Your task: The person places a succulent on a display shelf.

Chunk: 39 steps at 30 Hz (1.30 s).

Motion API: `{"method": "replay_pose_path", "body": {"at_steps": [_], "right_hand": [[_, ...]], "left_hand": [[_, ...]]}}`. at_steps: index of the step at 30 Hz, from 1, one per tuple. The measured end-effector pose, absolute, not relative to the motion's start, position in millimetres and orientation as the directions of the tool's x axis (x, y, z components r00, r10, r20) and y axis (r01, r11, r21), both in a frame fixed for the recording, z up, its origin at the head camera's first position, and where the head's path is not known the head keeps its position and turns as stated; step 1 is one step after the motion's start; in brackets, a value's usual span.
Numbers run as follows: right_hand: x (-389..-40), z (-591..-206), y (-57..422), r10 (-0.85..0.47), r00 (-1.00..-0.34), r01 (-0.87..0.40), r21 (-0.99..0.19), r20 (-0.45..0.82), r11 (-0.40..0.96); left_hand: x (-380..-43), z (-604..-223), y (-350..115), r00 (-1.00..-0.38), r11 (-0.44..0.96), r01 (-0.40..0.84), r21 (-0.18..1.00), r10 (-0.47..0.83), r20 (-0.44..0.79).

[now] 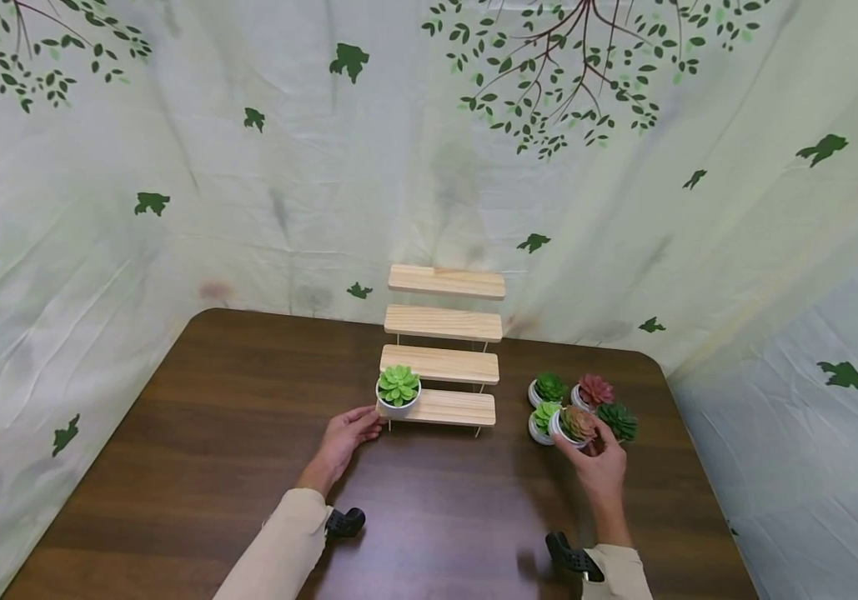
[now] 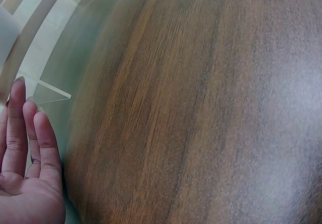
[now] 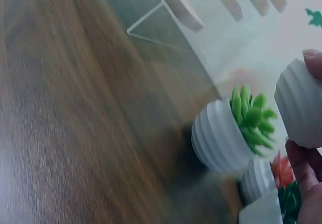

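Observation:
My right hand (image 1: pixel 599 468) grips a small white ribbed pot (image 3: pixel 299 103) by its sides, with a brownish-pink succulent (image 1: pixel 575 422) in it. It is lifted beside the other potted succulents at the right of the table. My left hand (image 1: pixel 344 439) is at the left end of the lowest shelf of a wooden four-step stand (image 1: pixel 459 408), fingers fairly straight in the left wrist view. Whether the fingertips touch the shelf or only lie beside it, I cannot tell. On that shelf's left end sits a bright green succulent (image 1: pixel 398 385) in a white pot.
Around the right hand stand a light green succulent (image 1: pixel 545 416), a green one (image 1: pixel 550 387), a red one (image 1: pixel 595 390) and a dark green one (image 1: pixel 617 422). The brown table (image 1: pixel 263 375) meets a leaf-printed curtain (image 1: pixel 263 208) behind the stand.

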State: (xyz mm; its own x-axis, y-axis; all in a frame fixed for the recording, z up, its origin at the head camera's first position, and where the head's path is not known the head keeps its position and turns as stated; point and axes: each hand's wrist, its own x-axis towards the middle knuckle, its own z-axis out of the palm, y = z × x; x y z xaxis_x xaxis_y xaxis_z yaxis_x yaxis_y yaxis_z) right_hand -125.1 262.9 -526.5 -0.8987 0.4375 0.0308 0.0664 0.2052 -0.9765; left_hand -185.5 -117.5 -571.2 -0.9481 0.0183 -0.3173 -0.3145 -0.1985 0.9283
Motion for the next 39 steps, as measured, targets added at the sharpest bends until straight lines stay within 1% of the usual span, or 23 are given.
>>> {"method": "replay_pose_path", "body": {"at_steps": [5, 11, 13, 16, 18, 22, 26, 31, 39], "right_hand": [[-133.9, -523.5, 250.9, 0.410, -0.911, 0.022, -0.983, 0.056, 0.184], [-143.4, -520.9, 236.2, 0.366, -0.929, 0.001, -0.989, 0.052, 0.145], [-144.0, -513.7, 229.6, 0.343, -0.938, 0.015, -0.987, 0.041, 0.160], [-145.4, -503.9, 219.1, 0.298, -0.954, 0.034, -0.974, 0.035, 0.222], [-149.8, -505.9, 213.5, 0.276, -0.961, 0.044, -0.969, 0.025, 0.242], [-162.0, -524.1, 205.5, 0.239, -0.968, -0.011, -0.970, 0.071, 0.242], [-166.9, -524.1, 192.1, 0.207, -0.970, -0.079, -0.970, 0.128, 0.232], [-172.6, -523.9, 177.4, 0.153, -0.977, -0.115, -0.975, 0.145, 0.190], [-178.3, -528.3, 156.9, 0.136, -0.985, -0.092, -0.986, 0.110, 0.137]], "left_hand": [[-184.6, -570.2, -117.9, -0.947, -0.198, -0.317, 0.928, 0.015, -0.321], [-185.7, -570.0, -118.5, -0.950, -0.191, -0.310, 0.931, 0.018, -0.313], [-186.0, -570.2, -118.5, -0.950, -0.193, -0.310, 0.931, 0.018, -0.313], [-186.0, -570.9, -119.3, -0.950, -0.196, -0.310, 0.930, 0.017, -0.313], [-185.5, -570.3, -120.3, -0.948, -0.201, -0.315, 0.927, 0.024, -0.317], [-185.3, -568.3, -121.0, -0.946, -0.199, -0.321, 0.926, 0.030, -0.321], [-186.3, -569.4, -120.4, -0.948, -0.196, -0.316, 0.928, 0.022, -0.318], [-186.5, -572.0, -119.6, -0.949, -0.206, -0.312, 0.928, 0.020, -0.314], [-187.2, -573.9, -118.3, -0.950, -0.208, -0.309, 0.928, 0.024, -0.311]]}}
